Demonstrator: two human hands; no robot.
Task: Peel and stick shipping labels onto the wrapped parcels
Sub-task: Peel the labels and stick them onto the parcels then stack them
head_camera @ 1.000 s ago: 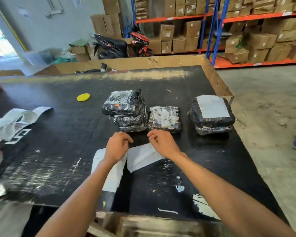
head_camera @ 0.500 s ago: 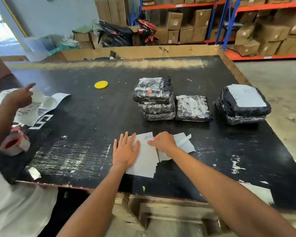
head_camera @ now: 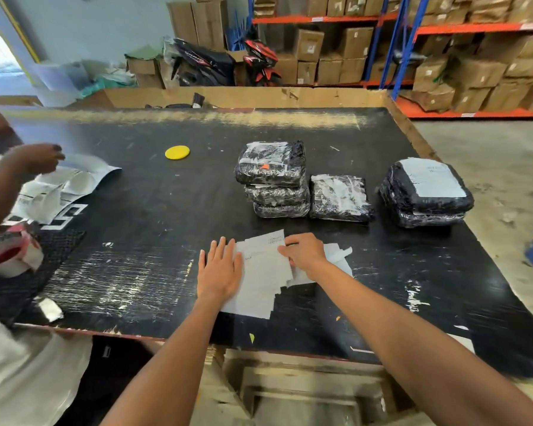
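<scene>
A: Far left of the frame, another person's hand (head_camera: 36,156) is among loose label sheets (head_camera: 59,187), with a tape roll (head_camera: 11,256) lower left. Ours?

B: Centre bottom. The left hand (head_camera: 220,269) lies flat, fingers spread, pinning the stack of shipping labels (head_camera: 260,272) to the black counter (head_camera: 142,216), grasping nothing. The right hand (head_camera: 303,252) is pinching at the top sheet's upper edge, it looks like.

A: So, peeling?

B: I'd judge so. Keep the left palm pressing so the stack doesn't slide, lift one corner only, and peel low and slow to avoid curling.

A: Targets?

B: Above the labels: a stack of three wrapped parcels (head_camera: 274,179), a single wrapped parcel (head_camera: 339,198) touching it, both unlabelled. Further right, well apart, a labelled pile (head_camera: 425,192).
</scene>
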